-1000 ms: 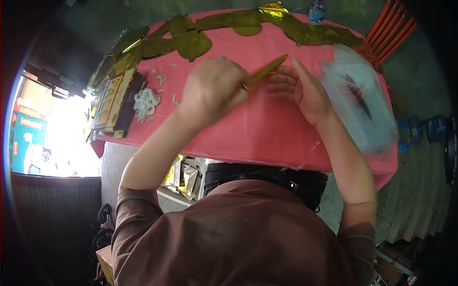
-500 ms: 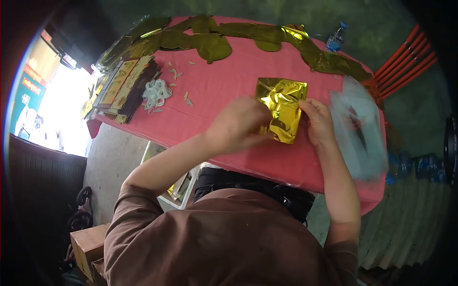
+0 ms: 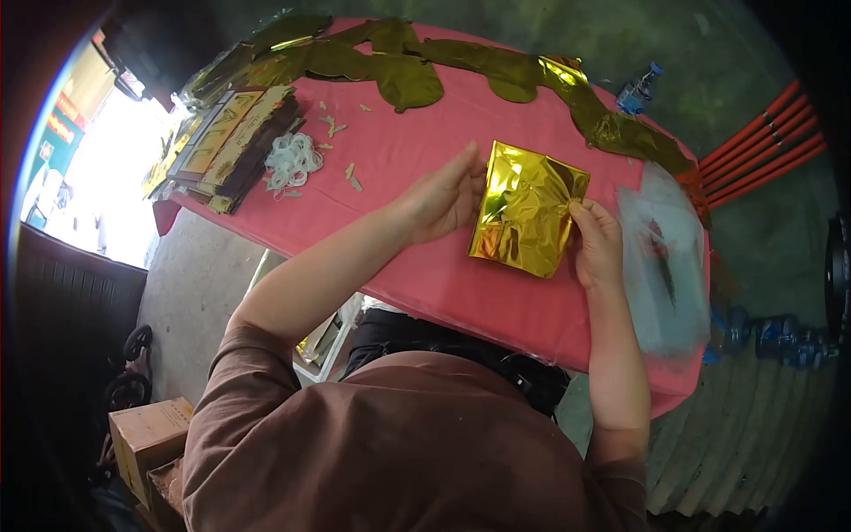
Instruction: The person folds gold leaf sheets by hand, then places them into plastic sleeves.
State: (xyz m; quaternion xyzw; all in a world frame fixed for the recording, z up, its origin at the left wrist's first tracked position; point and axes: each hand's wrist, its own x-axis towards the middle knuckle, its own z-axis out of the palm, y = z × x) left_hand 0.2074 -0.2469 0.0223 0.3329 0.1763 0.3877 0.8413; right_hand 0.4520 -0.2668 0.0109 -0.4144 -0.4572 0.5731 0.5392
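A shiny gold foil packet (image 3: pixel 527 213) with creases lies over the pink tablecloth (image 3: pixel 417 168). At the packet's right edge, my right hand (image 3: pixel 597 239) pinches the foil between thumb and fingers. My left hand (image 3: pixel 446 197) is beside the left edge, its fingers extended and partly behind the packet's edge; nothing is visibly gripped in it. Left of my hands are a bundle of white loops (image 3: pixel 293 163) and several small pale pieces (image 3: pixel 351 172). To the right of my right hand lie clear plastic bags (image 3: pixel 663 275).
Stacked printed packets (image 3: pixel 232 146) lie at the table's left end. Flat dark gold foil shapes (image 3: pixel 408 82) run along the far edge, near a water bottle (image 3: pixel 640 89). Red poles (image 3: pixel 762 142) stand beyond the right side; a cardboard box (image 3: pixel 152 434) is on the floor at lower left.
My left hand has moved from over the packet to its left side and its fingers have extended. The packet looks wider and flatter. My right hand still pinches its right edge.
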